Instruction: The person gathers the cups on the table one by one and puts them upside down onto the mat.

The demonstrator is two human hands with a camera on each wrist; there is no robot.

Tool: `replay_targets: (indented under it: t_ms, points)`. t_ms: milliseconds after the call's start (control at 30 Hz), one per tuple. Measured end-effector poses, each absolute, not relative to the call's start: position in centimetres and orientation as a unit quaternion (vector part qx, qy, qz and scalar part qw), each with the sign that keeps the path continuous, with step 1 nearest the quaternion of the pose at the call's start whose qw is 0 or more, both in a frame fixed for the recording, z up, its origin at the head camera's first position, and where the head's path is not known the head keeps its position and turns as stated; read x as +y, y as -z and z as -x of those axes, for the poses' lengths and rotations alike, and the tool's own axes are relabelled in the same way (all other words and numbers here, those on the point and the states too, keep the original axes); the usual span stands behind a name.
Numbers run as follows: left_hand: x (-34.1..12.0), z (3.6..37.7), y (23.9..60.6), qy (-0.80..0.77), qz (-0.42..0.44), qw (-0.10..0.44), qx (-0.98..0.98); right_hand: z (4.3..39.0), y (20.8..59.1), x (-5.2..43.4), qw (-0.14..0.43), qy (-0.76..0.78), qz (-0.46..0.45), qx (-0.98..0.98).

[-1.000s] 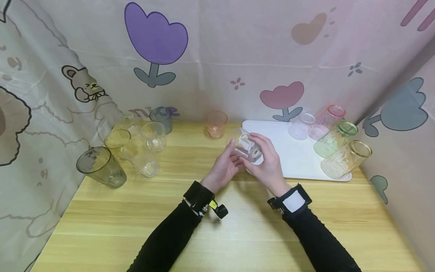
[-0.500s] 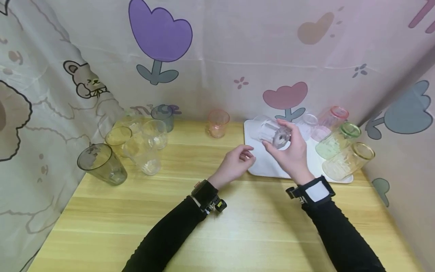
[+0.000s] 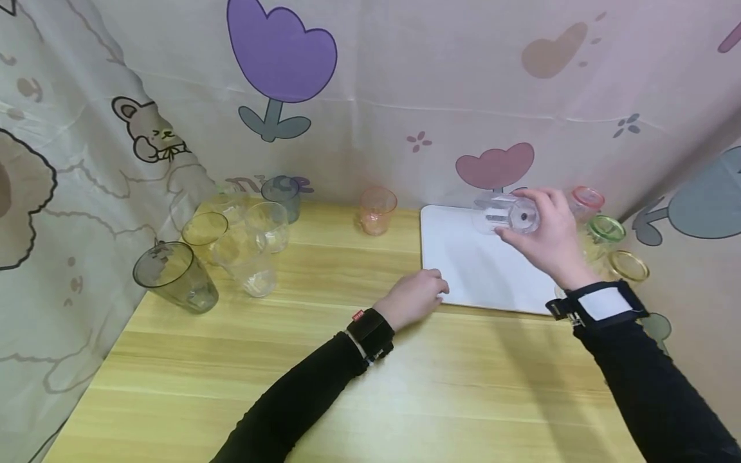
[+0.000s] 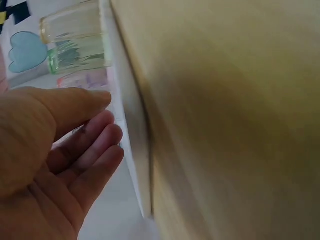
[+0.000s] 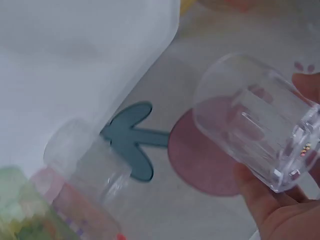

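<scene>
Tumblers [image 3: 231, 247] left, tray [image 3: 475, 270] under held clear cup [image 3: 505, 213]

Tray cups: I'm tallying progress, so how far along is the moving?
Done: pink, green and yellow cups lie by the tray's right edge. In hand: the right hand holds a clear cup over the tray; the left hand is free. Left: the orange cup and left cluster remain on the table.

Left hand [image 4: 55, 160], fingers relaxed, beside the white tray [image 4: 131, 150] edge on the wooden table [image 4: 235, 115]; tinted cups [image 4: 75, 42] beyond
</scene>
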State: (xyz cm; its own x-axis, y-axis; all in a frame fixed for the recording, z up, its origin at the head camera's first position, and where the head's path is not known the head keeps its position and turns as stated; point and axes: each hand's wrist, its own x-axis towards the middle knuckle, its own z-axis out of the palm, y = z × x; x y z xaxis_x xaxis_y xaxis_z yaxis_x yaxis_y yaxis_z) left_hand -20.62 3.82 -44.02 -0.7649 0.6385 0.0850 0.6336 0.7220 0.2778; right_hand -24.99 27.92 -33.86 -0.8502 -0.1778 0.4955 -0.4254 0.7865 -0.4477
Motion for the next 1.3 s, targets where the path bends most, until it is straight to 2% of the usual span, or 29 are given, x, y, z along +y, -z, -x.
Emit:
replay_targets:
  t_ms: [300,633,1300]
  points:
    - [4.4,20.8,44.8,-0.113,-0.354,-0.023,0.928,26.8,33.0,30.6,0.089,-0.209,-0.116,-0.967]
    - [4.6,20.8,44.9,-0.108,-0.345,-0.026,0.932,28.6,34.6,32.3,-0.005,-0.151,-0.083,-0.985]
    - [4.7,20.8,45.0,-0.102,-0.339,-0.020,0.935,30.1,37.6,35.3,-0.066,-0.142,-0.054,-0.986]
